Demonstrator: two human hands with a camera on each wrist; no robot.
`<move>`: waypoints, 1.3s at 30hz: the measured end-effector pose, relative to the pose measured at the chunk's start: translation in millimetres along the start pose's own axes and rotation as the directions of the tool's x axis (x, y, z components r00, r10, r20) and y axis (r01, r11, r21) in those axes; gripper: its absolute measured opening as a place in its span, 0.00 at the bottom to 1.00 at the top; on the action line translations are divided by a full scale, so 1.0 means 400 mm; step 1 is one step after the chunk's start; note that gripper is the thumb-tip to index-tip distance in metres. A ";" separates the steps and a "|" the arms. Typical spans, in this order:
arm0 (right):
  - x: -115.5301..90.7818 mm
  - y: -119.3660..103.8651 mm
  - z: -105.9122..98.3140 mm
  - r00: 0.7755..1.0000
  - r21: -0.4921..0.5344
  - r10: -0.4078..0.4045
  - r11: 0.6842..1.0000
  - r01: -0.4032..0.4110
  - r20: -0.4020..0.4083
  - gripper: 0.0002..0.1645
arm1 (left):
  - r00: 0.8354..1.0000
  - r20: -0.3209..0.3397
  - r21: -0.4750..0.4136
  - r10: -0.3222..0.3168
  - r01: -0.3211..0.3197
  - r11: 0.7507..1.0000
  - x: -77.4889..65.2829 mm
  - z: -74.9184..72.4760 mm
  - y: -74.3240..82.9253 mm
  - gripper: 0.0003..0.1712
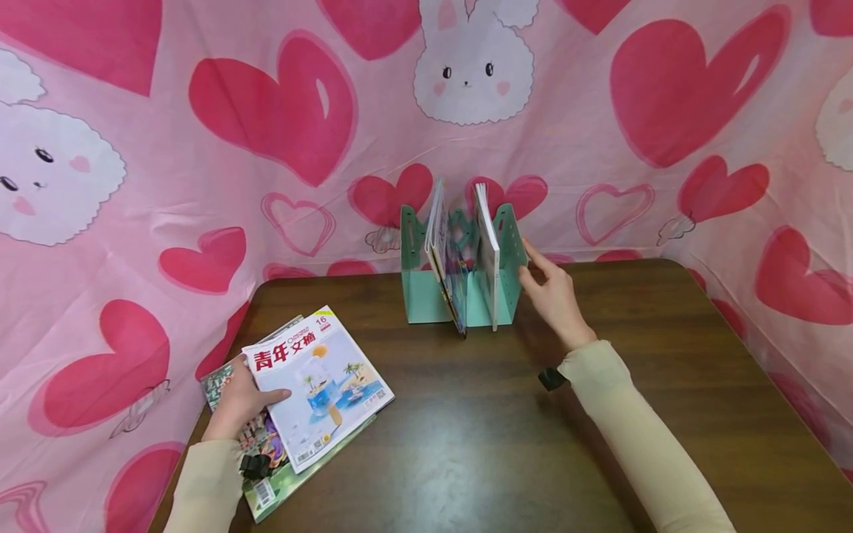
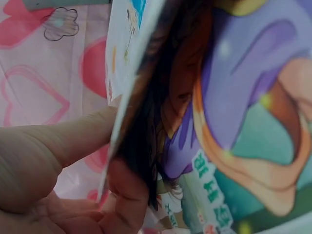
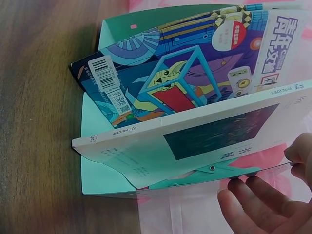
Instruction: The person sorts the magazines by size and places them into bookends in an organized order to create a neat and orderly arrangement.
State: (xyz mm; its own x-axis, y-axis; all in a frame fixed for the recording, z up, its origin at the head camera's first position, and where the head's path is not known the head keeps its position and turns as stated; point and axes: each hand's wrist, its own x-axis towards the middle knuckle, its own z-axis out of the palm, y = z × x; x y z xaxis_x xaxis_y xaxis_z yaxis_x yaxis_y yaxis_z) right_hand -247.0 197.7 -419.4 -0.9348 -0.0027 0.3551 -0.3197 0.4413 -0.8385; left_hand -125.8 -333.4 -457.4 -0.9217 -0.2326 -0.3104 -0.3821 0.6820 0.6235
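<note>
My left hand (image 1: 235, 406) pinches the left edge of a white magazine (image 1: 353, 392), its thumb on the cover. Under it lies another magazine (image 1: 280, 492) with a green cartoon cover, at the table's left. In the left wrist view, the fingers curl beneath the white magazine's edge. At the back stands a mint-green book rack (image 1: 421, 300) holding several upright magazines and books. My right hand (image 1: 556, 300) grips the rack's right side panel. A white book (image 3: 195, 129) leans near that panel, and colourful magazines (image 3: 170, 73) stand tilted farther left in the rack.
The dark wooden table (image 1: 460, 451) reaches toward the viewer, its back edge just behind the rack. A pink cloth (image 1: 566, 141) with hearts and rabbits hangs around the table. Black wrist cameras (image 1: 552, 379) sit at both sleeves.
</note>
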 end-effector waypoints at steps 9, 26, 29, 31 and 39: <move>-0.002 0.002 0.001 1.000 -0.005 -0.002 1.000 0.002 0.006 0.33 | 0.997 0.022 -0.086 -0.077 0.078 0.993 -0.003 0.005 -0.005 0.56; -0.001 0.000 0.004 0.998 -0.037 -0.056 0.998 0.055 -0.016 0.34 | 0.991 0.131 -0.432 -0.019 0.074 0.899 -0.004 -0.010 0.008 0.40; -0.002 0.000 0.003 0.998 -0.035 -0.055 0.998 0.054 -0.015 0.34 | 0.988 0.157 -0.499 0.003 0.076 0.864 -0.009 -0.012 0.011 0.39; -0.002 0.000 0.002 0.998 -0.033 -0.054 0.998 0.054 -0.015 0.34 | 0.985 0.169 -0.529 0.026 0.068 0.846 -0.012 -0.014 0.013 0.39; -0.003 -0.003 0.005 1.000 -0.017 -0.027 1.000 0.026 -0.011 0.33 | 0.993 0.092 -0.573 0.075 -0.009 0.819 -0.022 -0.007 0.029 0.37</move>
State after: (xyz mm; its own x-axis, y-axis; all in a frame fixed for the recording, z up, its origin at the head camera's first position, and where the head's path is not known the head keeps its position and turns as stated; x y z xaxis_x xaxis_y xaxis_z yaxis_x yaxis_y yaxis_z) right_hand -245.9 195.4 -419.4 -0.9243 -0.0045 0.3817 -0.3415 0.4567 -0.8215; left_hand -122.2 -325.1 -445.4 -0.9377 -0.1161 -0.3274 -0.3431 0.1633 0.9250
